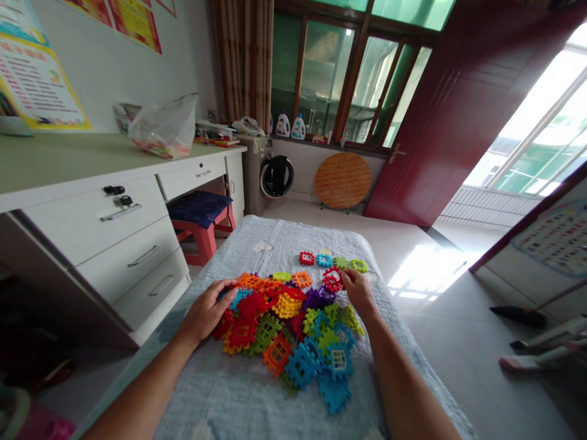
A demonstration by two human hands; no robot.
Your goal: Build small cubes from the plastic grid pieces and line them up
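Note:
A heap of colourful plastic interlocking building pieces [275,305] lies on a cloth-covered surface [257,244]. My left hand [208,310] rests at the heap's left edge, fingers apart, beside a blue piece [241,297] and some red ones. Between the thumb and fingers of my right hand [361,292] is a red interlocking piece [332,279] with openings in it, held at the heap's far right. Just beyond it, several pieces form a row: a red one [307,258], a blue one [324,260], a green one [342,263] and a lime-green frame [359,266].
A white desk [92,153] with drawers runs along the left, bearing a plastic bag [165,128]. Under it stands a stool with a dark cushion [200,208]. A washing machine [257,171], a round wooden tabletop [343,179] and a red door [426,116] are beyond.

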